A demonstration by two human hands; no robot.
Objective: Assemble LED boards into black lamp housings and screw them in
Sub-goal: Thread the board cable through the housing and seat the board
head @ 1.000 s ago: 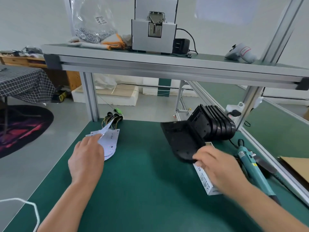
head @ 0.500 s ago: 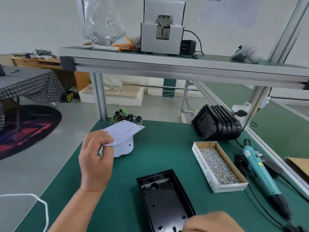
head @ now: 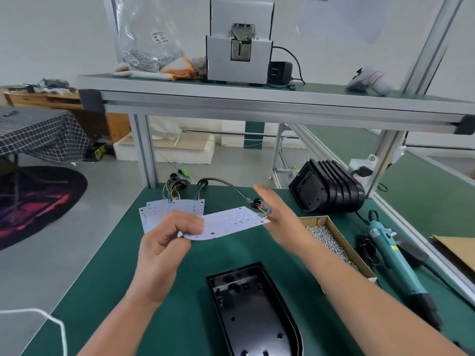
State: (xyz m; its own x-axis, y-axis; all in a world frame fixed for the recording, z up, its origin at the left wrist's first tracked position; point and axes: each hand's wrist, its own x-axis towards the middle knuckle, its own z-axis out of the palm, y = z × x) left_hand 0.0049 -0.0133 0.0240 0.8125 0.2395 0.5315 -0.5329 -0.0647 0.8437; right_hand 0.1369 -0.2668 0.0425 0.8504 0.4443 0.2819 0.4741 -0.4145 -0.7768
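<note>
Left fingers (head: 189, 226): my left hand (head: 162, 250) pinches the rounded end of 1 LED board (head: 231, 223), above the desk (head: 110, 291).
Right fingers (head: 264, 196): straight, spread; my right hand (head: 280, 217) beside the board's wire end, contact unclear.
Housing (head: 253, 312): open side up on desk, nearer me than the board.
Do it well: I'd steady wired end, line up holes, lay flat.
</note>
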